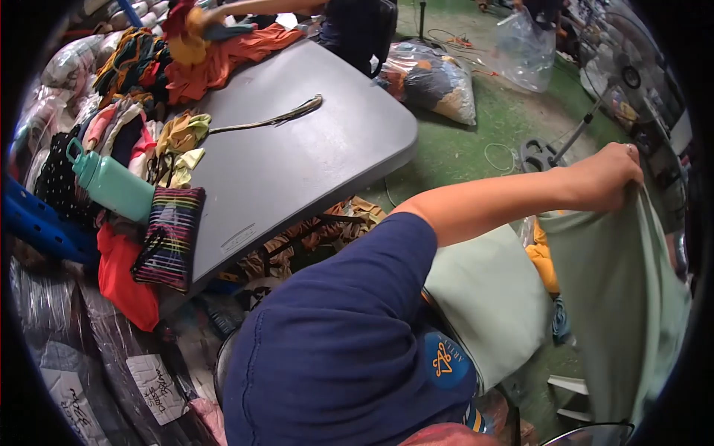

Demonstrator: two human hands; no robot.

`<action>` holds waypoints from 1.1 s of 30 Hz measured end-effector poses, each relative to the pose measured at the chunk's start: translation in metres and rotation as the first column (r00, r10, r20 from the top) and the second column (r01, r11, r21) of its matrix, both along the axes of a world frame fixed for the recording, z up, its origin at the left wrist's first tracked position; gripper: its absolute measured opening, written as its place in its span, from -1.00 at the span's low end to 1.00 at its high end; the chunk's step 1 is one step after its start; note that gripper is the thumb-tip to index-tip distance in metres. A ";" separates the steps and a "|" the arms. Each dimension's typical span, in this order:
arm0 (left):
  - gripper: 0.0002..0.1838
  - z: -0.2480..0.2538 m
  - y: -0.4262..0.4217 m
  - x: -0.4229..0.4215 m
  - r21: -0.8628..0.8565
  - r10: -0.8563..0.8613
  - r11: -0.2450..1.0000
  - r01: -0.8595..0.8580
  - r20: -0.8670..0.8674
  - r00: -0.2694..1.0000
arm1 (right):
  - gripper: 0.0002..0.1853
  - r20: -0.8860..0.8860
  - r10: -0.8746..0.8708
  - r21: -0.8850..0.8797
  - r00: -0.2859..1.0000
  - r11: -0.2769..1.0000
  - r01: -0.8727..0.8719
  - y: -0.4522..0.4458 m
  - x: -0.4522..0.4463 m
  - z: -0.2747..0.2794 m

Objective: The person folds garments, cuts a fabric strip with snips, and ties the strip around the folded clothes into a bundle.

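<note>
My left hand [611, 177] is raised at the right side with its fingers closed on a piece of pale green cloth [621, 275]. The cloth hangs down from the fist in long folds. More pale green cloth [487, 293] lies across my lap, beside the navy sleeve of my left arm. Whether the two parts are one piece I cannot tell. My right hand is out of view.
A grey table [297, 163] carries a cloth strip [268, 117], a green bottle [115, 182], a striped pouch [172, 238] and heaped clothes. Another person's arm [260, 7] reaches over orange cloth [230, 59]. A fan [628, 78] and a stuffed plastic bag [431, 82] stand beyond.
</note>
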State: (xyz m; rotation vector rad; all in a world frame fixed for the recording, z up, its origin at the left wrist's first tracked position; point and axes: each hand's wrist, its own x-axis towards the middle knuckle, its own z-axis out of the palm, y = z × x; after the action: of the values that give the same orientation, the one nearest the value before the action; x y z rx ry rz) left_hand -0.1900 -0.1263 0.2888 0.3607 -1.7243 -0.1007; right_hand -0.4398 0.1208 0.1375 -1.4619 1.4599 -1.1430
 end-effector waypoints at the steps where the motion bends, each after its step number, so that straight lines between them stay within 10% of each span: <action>1: -0.72 0.005 0.021 0.021 0.012 -0.050 0.999 0.050 0.001 0.999 | -0.47 0.012 0.045 0.045 0.999 0.998 -0.045 0.003 0.012 -0.009; 5: -0.67 0.026 0.102 0.106 0.124 -0.431 0.900 0.419 0.101 0.897 | -0.46 0.073 0.102 0.121 0.992 0.986 -0.110 0.008 0.028 -0.025; 8: -0.71 0.019 0.127 0.139 0.286 -0.877 0.429 0.857 -0.096 0.471 | -0.45 0.197 0.027 0.121 0.980 0.991 -0.052 0.004 0.020 -0.026; 11: -0.80 -0.018 0.102 0.131 0.477 -0.840 0.393 0.787 -0.163 0.518 | -0.45 0.392 -0.120 0.186 0.912 0.981 0.049 -0.006 -0.005 -0.027; 12: -0.78 -0.044 0.094 0.119 0.508 -0.748 0.085 0.857 -0.536 0.392 | -0.44 0.449 -0.169 0.238 0.878 0.969 0.065 -0.010 -0.015 -0.033; 14: -0.60 -0.117 0.073 0.093 0.512 -0.428 -0.139 0.848 -0.803 0.415 | -0.44 0.515 -0.252 0.368 0.820 0.928 0.054 -0.017 -0.030 -0.053; 17: -0.76 -0.251 0.078 0.077 0.566 -0.447 -0.094 0.819 -0.759 0.474 | -0.43 0.623 -0.339 0.510 0.705 0.860 -0.037 -0.012 -0.033 -0.078; 18: -0.80 -0.255 0.097 0.079 0.084 0.216 -0.637 0.766 -0.935 0.282 | -0.43 0.655 -0.354 0.541 0.668 0.836 -0.088 -0.009 -0.026 -0.083; 21: -0.83 -0.298 0.103 0.086 -0.067 0.201 -0.622 0.780 -0.977 0.076 | -0.41 0.757 -0.370 0.580 0.539 0.760 -0.293 0.001 -0.030 -0.084; 24: -0.75 -0.240 0.107 0.100 0.341 0.210 -0.435 0.833 -0.862 0.462 | -0.44 0.695 -0.238 0.473 0.679 0.862 -0.182 0.015 -0.062 -0.090; 33: -0.74 -0.253 0.102 0.123 0.508 0.170 -0.314 0.802 -0.801 0.574 | -0.35 0.074 0.274 0.658 0.959 0.710 -0.253 0.049 -0.137 -0.135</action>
State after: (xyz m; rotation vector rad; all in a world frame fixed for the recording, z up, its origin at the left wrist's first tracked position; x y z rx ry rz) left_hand -0.0665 -0.0247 0.0362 0.7215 -0.4431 -2.1016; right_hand -0.5770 0.1696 0.0027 -1.1151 1.4107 -0.3445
